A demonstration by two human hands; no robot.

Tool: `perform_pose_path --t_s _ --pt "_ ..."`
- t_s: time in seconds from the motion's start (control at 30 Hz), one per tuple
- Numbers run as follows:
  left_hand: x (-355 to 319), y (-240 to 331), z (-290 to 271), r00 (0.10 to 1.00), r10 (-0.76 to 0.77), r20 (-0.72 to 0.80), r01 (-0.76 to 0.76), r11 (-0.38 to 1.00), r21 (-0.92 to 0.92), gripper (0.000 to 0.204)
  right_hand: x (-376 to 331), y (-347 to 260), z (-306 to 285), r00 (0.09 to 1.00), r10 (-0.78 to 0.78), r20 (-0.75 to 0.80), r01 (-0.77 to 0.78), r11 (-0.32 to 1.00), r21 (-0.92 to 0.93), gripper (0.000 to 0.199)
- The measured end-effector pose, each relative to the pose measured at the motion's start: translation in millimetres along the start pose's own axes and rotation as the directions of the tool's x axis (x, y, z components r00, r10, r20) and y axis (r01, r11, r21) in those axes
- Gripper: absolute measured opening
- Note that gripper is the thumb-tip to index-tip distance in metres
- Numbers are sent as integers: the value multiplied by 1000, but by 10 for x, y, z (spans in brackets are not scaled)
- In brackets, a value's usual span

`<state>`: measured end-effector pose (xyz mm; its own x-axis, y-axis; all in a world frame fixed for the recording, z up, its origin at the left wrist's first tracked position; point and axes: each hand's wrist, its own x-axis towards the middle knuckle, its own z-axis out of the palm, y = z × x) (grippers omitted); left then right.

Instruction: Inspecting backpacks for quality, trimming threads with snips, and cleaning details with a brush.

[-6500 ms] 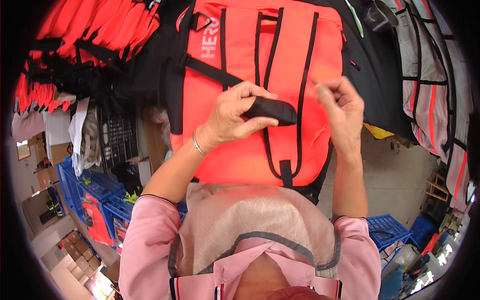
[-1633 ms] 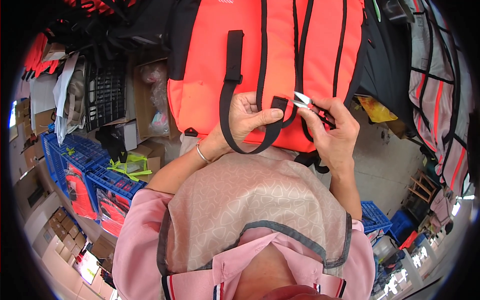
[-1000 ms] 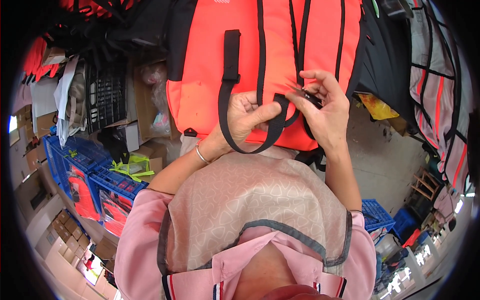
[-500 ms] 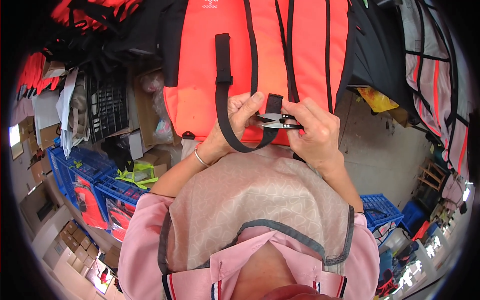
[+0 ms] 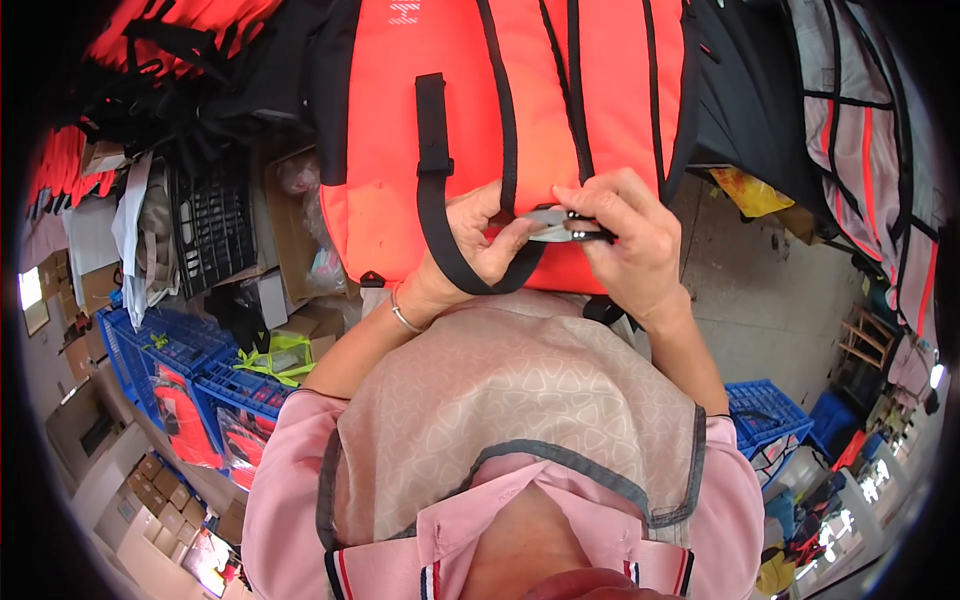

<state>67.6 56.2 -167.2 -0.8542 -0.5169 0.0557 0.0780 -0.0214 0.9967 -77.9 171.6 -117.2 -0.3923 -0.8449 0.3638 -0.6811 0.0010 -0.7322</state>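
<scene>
Your right hand (image 5: 632, 240) has its fingers closed on small snips (image 5: 548, 228), blades pointing left, close to your left thumb. The black strap (image 5: 431, 215) loops around your left hand (image 5: 470, 243) — you can't tell whether its fingers pinch anything. The orange backpack (image 5: 385, 135) lies before you, shoulder straps (image 5: 535, 110) up.

The right hand (image 5: 632, 240) holds snips (image 5: 547, 228); the left hand (image 5: 472, 238) touches a black strap (image 5: 434, 222) on the orange bag (image 5: 382, 165).
</scene>
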Motion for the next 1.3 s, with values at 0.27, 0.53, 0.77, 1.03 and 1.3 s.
perform_pose_path --t_s 0.27,0.53,0.77,1.03,1.3 --pt "155 50 -37 927 375 17 -351 852 389 24 -7 7 12 997 -57 -43 58 998 31 32" --pt "117 5 -21 957 289 14 -273 887 373 22 -12 294 -112 936 119 -332 -156 984 -87 11" --pt "141 28 6 954 296 46 -289 871 397 21 -110 20 -203 980 126 -151 -119 991 54 16" --pt "148 -22 -40 933 348 94 -345 785 515 23 -135 12 22 990 -41 -138 23 992 -124 16" --pt "186 -46 -52 911 389 138 -399 748 531 23 -189 108 58 862 496 102 -461 685 564 14"
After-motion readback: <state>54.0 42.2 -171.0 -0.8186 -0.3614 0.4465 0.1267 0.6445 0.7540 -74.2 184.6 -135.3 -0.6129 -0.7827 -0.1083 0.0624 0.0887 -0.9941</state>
